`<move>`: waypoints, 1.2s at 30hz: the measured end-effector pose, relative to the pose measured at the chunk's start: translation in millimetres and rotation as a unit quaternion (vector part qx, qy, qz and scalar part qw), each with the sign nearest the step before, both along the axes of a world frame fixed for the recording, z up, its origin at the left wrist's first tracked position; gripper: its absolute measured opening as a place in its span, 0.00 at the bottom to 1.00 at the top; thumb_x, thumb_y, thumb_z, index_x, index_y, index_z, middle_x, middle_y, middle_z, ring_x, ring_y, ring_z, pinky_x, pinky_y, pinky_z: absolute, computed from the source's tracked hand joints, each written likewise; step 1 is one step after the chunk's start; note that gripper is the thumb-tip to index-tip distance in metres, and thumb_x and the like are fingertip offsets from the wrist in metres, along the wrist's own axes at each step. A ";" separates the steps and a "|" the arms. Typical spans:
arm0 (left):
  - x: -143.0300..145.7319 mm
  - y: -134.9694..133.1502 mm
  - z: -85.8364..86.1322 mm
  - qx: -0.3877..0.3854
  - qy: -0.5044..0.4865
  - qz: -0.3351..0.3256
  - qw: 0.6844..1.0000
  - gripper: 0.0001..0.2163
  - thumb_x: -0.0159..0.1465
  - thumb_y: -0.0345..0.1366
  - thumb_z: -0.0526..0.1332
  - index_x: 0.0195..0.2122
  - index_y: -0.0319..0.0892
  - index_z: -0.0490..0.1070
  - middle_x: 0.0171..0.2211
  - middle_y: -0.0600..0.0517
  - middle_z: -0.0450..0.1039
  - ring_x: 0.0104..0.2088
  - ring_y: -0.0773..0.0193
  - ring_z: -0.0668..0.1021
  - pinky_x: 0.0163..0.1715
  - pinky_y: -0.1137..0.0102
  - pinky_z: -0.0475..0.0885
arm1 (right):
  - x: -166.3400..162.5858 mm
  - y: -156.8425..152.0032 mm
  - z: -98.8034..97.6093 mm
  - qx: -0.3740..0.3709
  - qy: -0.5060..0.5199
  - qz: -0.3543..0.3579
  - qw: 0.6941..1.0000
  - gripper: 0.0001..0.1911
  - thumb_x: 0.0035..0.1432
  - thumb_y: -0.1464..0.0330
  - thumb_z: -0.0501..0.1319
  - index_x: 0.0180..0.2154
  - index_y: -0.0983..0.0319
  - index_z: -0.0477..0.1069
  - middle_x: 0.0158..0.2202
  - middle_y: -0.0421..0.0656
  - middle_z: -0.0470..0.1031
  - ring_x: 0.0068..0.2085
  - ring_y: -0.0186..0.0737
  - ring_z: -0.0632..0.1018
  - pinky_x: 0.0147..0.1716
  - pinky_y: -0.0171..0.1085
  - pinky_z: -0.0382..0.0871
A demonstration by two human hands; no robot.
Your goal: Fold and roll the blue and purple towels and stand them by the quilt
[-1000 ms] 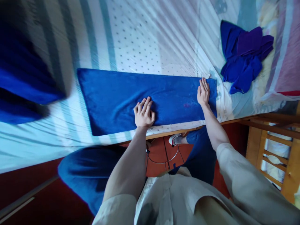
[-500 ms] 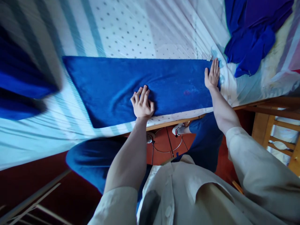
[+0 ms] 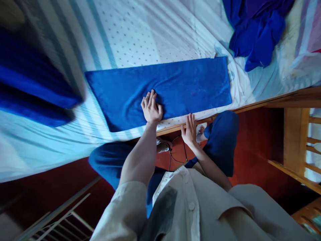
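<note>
Head view: blue cloth (image 3: pixel 195 83) runs lengthwise, left-right, along the bed edge (image 3: pixel 170 130).

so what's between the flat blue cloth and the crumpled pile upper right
In the head view, wrinkled bedsheet lies between the flat blue cloth and the crumpled pile.

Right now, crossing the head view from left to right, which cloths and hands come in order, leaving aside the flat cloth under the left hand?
Left-edge cloth → left hand → right hand → crumpled cloth.
</note>
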State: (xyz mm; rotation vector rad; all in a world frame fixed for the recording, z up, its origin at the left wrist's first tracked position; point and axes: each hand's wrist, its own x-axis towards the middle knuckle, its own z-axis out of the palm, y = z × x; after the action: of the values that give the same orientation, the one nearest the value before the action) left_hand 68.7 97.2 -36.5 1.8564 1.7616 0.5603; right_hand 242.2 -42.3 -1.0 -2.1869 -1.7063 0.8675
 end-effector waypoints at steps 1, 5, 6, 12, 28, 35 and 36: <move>0.6 -0.5 1.2 0.000 0.001 0.001 1.000 0.29 0.67 0.43 0.52 0.68 0.41 0.63 0.71 0.42 0.60 0.74 0.49 0.57 0.73 0.50 0.46 | -4.5 -5.0 1.9 0.004 0.023 -0.004 1.000 0.30 0.72 0.64 0.50 0.72 0.61 0.57 0.74 0.52 0.55 0.76 0.49 0.52 0.74 0.55 0.49; 2.0 -1.1 2.6 0.002 0.015 0.004 1.000 0.29 0.66 0.41 0.50 0.67 0.39 0.64 0.70 0.40 0.61 0.73 0.49 0.59 0.72 0.49 0.47 | -16.6 1.8 0.9 -0.003 0.188 -0.105 0.977 0.23 0.71 0.65 0.52 0.63 0.58 0.69 0.61 0.51 0.75 0.65 0.47 0.73 0.66 0.48 0.67; 2.1 -0.9 2.0 0.006 0.023 0.004 1.000 0.29 0.66 0.41 0.50 0.67 0.39 0.65 0.70 0.39 0.61 0.73 0.49 0.59 0.72 0.50 0.48 | -19.4 6.7 -0.8 -0.026 0.248 -0.153 0.956 0.21 0.71 0.64 0.52 0.61 0.58 0.70 0.56 0.50 0.79 0.59 0.46 0.78 0.60 0.46 0.73; 1.6 0.0 -2.9 0.022 0.074 -0.001 0.997 0.28 0.68 0.41 0.49 0.68 0.40 0.63 0.69 0.39 0.63 0.72 0.50 0.62 0.70 0.50 0.52 | -22.1 32.0 -6.7 -0.119 0.498 -0.370 0.775 0.15 0.67 0.57 0.60 0.43 0.61 0.75 0.37 0.45 0.85 0.31 0.37 0.84 0.28 0.30 0.77; 58.0 58.8 5.0 0.002 0.102 -0.128 0.986 0.32 0.71 0.50 0.49 0.71 0.37 0.59 0.73 0.37 0.53 0.75 0.48 0.52 0.72 0.45 0.47 | -11.3 69.8 -20.7 -0.181 0.570 -0.475 0.645 0.10 0.55 0.69 0.72 0.26 0.64 0.74 0.25 0.45 0.83 0.20 0.38 0.81 0.18 0.30 0.75; 77.7 132.3 4.2 -0.019 0.098 -0.110 0.989 0.28 0.72 0.47 0.50 0.67 0.38 0.65 0.71 0.34 0.58 0.72 0.40 0.60 0.67 0.37 0.55 | -9.0 71.4 -20.9 -0.194 0.571 -0.483 0.634 0.08 0.54 0.68 0.73 0.29 0.65 0.77 0.27 0.47 0.84 0.25 0.41 0.84 0.20 0.30 0.77; 77.7 142.6 5.0 -0.022 0.095 -0.109 0.989 0.26 0.72 0.46 0.50 0.66 0.38 0.67 0.70 0.34 0.60 0.70 0.39 0.61 0.66 0.37 0.58 | -9.3 71.7 -21.9 -0.196 0.573 -0.482 0.633 0.08 0.54 0.68 0.73 0.29 0.65 0.77 0.27 0.47 0.84 0.24 0.41 0.84 0.19 0.30 0.76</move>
State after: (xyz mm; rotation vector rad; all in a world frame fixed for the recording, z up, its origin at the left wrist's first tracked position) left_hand 146.4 239.8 -31.4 2.0960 1.6415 0.2658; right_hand 232.9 29.4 -22.9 -1.5338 0.2933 1.7011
